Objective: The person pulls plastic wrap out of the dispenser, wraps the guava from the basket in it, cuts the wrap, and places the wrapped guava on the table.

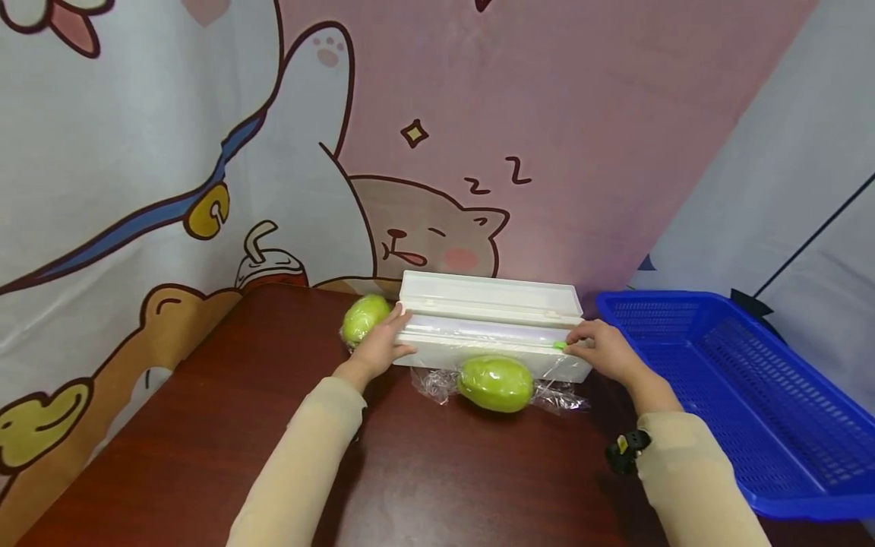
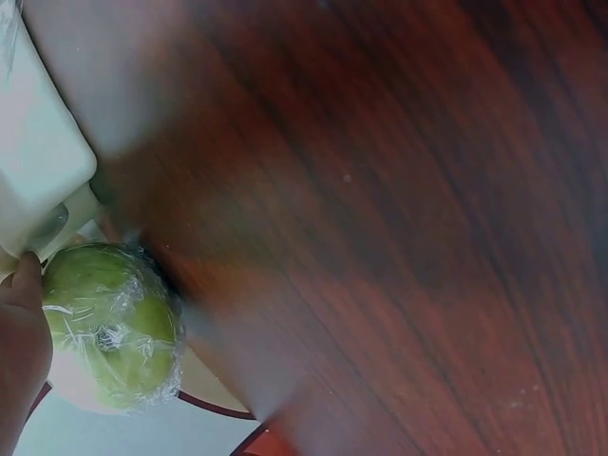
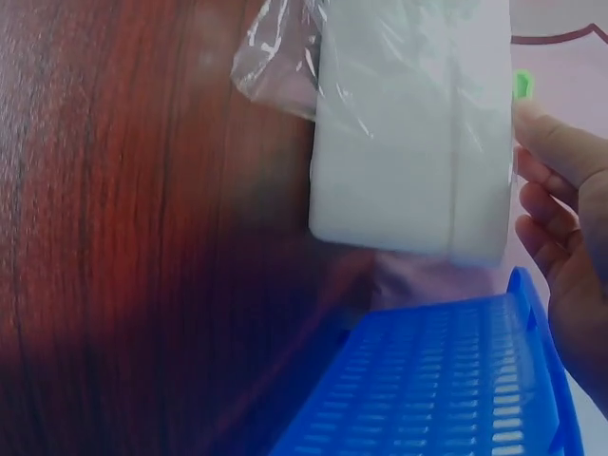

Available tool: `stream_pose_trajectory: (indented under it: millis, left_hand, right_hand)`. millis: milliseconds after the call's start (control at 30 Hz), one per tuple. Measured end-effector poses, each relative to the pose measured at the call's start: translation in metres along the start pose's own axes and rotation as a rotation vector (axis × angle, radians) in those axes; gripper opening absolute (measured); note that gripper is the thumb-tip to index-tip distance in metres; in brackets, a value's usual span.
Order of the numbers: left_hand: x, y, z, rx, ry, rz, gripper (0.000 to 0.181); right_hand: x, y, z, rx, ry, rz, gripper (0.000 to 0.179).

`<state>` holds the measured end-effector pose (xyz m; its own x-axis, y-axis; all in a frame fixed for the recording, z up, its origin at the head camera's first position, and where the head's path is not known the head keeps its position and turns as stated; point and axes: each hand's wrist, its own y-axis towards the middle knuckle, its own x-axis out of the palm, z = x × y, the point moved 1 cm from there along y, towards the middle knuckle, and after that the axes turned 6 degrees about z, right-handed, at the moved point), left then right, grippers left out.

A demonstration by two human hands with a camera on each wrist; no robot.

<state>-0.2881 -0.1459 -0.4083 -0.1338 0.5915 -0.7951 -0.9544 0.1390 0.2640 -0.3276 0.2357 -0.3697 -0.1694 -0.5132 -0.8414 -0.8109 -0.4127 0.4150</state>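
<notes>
A white cling film dispenser (image 1: pixel 488 349) stands at the back of the table with its lid (image 1: pixel 488 289) raised and film across its top. My left hand (image 1: pixel 376 349) grips the dispenser's left end, thumb at the front. At the other end, my right hand (image 1: pixel 604 349) pinches the small green slider cutter (image 1: pixel 560 345), also seen in the right wrist view. A green oval fruit (image 1: pixel 495 384) lies against the dispenser's front, with clear film (image 1: pixel 560 396) spreading out on both sides. Another green fruit (image 2: pixel 114 323), wrapped in film, sits beside my left hand.
To the right is a blue plastic basket (image 1: pixel 738 380) with slotted sides, close to my right forearm. The dark red-brown wooden table (image 1: pixel 478 486) extends toward me. A printed cartoon cloth (image 1: pixel 547 114) hangs behind the table and along its left side.
</notes>
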Motion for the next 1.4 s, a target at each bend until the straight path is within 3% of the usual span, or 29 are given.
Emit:
stream_pose_trajectory:
  millis: [400, 767, 1167, 1400]
  left_hand:
    - [-0.002, -0.001, -0.004, 0.003, -0.002, -0.011, 0.071]
    - [-0.006, -0.004, -0.002, -0.01, -0.027, -0.023, 0.071]
    - [-0.005, 0.001, 0.002, 0.02, -0.006, -0.022, 0.071]
    - [-0.005, 0.001, 0.001, 0.022, -0.018, -0.022, 0.071]
  right_hand:
    - [-0.009, -0.002, -0.001, -0.049, -0.018, -0.028, 0.007]
    - [-0.017, -0.005, 0.001, -0.133, -0.127, -0.097, 0.004]
    - [-0.024, -0.007, 0.003, -0.213, -0.273, -0.104, 0.004]
    - [-0.026, -0.011, 0.005, -0.241, -0.228, -0.104, 0.004]
